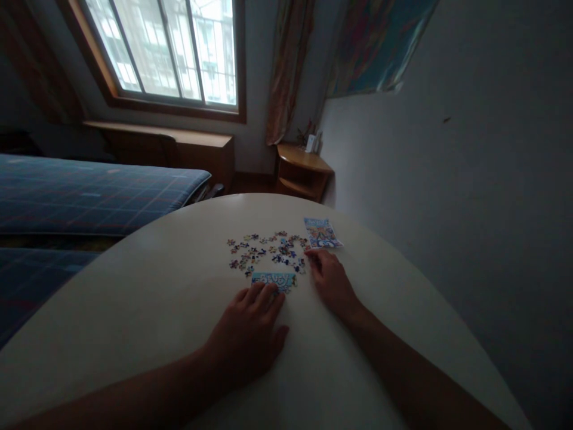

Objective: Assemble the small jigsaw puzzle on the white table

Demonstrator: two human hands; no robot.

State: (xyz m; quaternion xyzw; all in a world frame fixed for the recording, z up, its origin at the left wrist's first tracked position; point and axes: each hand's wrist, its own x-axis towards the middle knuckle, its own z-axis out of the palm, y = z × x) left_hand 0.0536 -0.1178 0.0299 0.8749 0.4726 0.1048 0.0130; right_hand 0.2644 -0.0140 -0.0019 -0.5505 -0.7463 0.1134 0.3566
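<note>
Several loose jigsaw pieces (254, 251) lie scattered on the pale round table (179, 304). Nearer to me is a joined strip of puzzle (274, 278) with blue lettering across it. My left hand (253, 325) rests with its fingers spread over the lower edge of that strip, hiding part of it. At the right side of the loose pieces is my right hand (330, 280), its fingers drawn together at the tips; whatever they hold, if anything, is too small to make out. Just beyond it lies a small colourful picture sheet (321, 233).
A bed with a blue checked cover (98, 194) stands left of the table. Behind are a long wooden desk (179, 134) under the window and a small wooden corner stand (304, 160). A pale wall runs along the right.
</note>
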